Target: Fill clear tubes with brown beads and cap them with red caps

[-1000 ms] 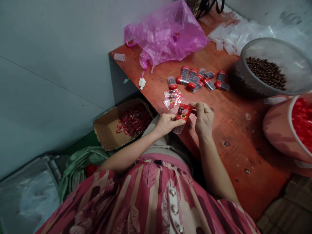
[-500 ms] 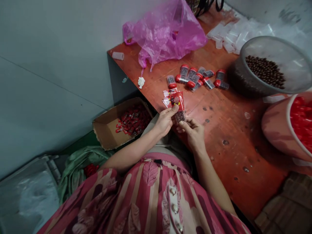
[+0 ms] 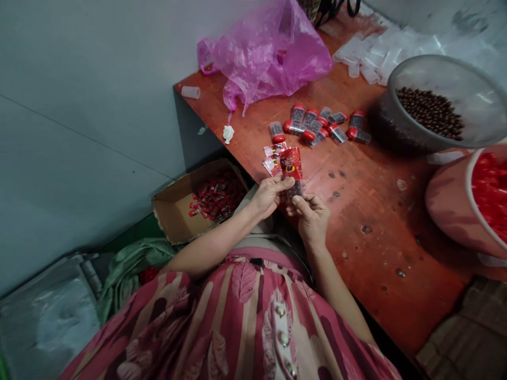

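Observation:
Near the table's edge, both of my hands hold one small clear tube (image 3: 294,190) of dark balls, partly covered by a red printed sleeve (image 3: 291,161). My left hand (image 3: 270,195) pinches it from the left, thumb lying across the sleeve's lower part. On the right, my right hand (image 3: 312,214) grips the tube's lower end between thumb and fingers. More flat red printed sleeves (image 3: 272,159) lie on the table just behind my left hand. Beyond them are several red-capped tubes (image 3: 312,129) filled with dark balls.
A grey tub (image 3: 400,121) of dark balls and a pink bucket (image 3: 443,203) of red caps stand right. Empty clear tubes (image 3: 376,55) lie behind, beside a pink plastic bag (image 3: 269,63). Below the table (image 3: 356,200), left, a cardboard box (image 3: 174,211) holds red-wrapped pieces.
The sleeve sits more upright and slightly further right, and my left thumb has slid down toward the tube. My right hand keeps its grip at the lower end.

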`<state>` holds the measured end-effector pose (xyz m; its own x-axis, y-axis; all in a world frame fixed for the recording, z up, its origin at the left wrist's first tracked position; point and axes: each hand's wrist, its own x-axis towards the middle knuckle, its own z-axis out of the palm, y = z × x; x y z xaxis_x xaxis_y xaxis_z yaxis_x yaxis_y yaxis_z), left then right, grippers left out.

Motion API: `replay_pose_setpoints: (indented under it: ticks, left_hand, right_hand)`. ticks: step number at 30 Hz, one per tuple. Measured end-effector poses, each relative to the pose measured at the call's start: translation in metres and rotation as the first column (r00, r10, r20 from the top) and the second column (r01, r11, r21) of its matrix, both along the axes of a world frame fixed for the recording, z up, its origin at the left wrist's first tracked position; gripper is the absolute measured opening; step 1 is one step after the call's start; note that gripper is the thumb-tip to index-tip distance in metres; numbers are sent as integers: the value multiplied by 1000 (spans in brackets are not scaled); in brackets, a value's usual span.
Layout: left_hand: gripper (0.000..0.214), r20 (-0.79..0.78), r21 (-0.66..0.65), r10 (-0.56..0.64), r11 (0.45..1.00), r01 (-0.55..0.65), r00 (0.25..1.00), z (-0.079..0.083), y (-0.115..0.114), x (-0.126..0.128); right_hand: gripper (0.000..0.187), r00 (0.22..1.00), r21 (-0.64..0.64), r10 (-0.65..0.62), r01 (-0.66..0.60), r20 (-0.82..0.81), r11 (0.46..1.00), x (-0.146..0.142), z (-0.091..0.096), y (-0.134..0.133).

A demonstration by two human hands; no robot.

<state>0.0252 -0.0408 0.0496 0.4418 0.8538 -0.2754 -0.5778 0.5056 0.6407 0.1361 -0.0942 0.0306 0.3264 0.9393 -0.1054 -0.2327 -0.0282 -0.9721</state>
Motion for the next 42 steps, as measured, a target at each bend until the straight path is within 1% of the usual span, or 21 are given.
replay_pose_setpoints:
  ticks: [3, 5, 6, 8, 11, 13, 15, 17, 19, 22, 24, 26, 28, 31, 34, 36, 38, 40, 42]
  left_hand:
    - [37, 20, 10, 60, 998, -60, 998, -1, 1, 0]
    - [38, 26, 4, 101, 995, -101, 995, -3, 1, 2]
    - [39, 23, 3, 117, 993, -118, 993, -4, 0, 4]
    - [40, -6, 15, 160, 987, -159, 987, -7, -3, 9]
    - [41, -92, 42, 233, 972, -230, 968, -13, -12, 17]
    - [40, -127, 47, 264, 965, -260, 956, -15, -17, 20]
    - [41, -117, 41, 256, 967, -253, 960, -15, -20, 19]
    - [43, -87, 22, 224, 975, -223, 971, -13, -17, 14]
    - [47, -54, 6, 196, 981, -196, 979, -10, -11, 8]
    - [50, -27, 5, 145, 989, -145, 989, -7, -1, 3]
    - [49, -20, 5, 116, 993, -116, 993, -6, 2, 4]
    - [48, -13, -6, 116, 993, -116, 993, -6, 1, 7]
    - [48, -17, -24, 120, 992, -121, 993, -7, -4, 11]
    - [46, -18, -43, 107, 993, -108, 994, -11, -14, 15]
    - [45, -26, -19, 112, 994, -112, 993, -16, -20, 16]
    - [46, -45, 16, 117, 993, -117, 992, -17, -19, 15]
    - [49, -42, 38, 111, 993, -109, 993, -14, -16, 12]
    - [52, -17, 36, 91, 995, -90, 996, -11, -13, 9]
    - [52, -1, 25, 71, 997, -71, 997, -7, -12, 6]
  right_hand:
    - [25, 991, -32, -1, -4, -131, 999, 1, 1, 4]
    - [26, 986, -50, -12, 3, -166, 999, 1, 1, 4]
    - [26, 989, -54, -18, 10, -148, 998, 0, 1, 3]
    - [25, 998, -47, -45, 43, -54, 998, -3, -1, 1]
    - [25, 976, 46, -168, 163, 136, 986, -8, -4, 0]
    - [25, 964, 76, -208, 197, 166, 977, -10, -5, 2]
    - [25, 983, 40, -164, 161, 83, 986, -9, -4, 5]
    - [25, 994, -3, -108, 108, -13, 994, -7, -3, 6]
    - [24, 997, -4, -78, 78, -4, 997, -5, -1, 5]
    - [22, 993, 11, -38, 37, 110, 999, -7, 2, 0]
    - [22, 989, 19, -34, 32, 147, 999, -10, 3, -3]
    - [22, 987, 14, -41, 39, 154, 999, -13, 3, -5]
    - [21, 989, 11, -47, 46, 138, 999, -15, 2, -5]
    - [20, 996, 11, -62, 61, 69, 998, -16, -2, -3]
    - [21, 999, -6, -47, 47, -26, 999, -15, -5, 0]
    - [23, 995, -10, -13, 12, -102, 1000, -14, -6, 2]
    - [24, 989, -14, 26, -29, -142, 999, -12, -5, 3]
    - [27, 990, -17, 60, -63, -128, 998, -10, -3, 4]
    - [34, 989, 2, 85, -86, -121, 996, -8, -2, 4]
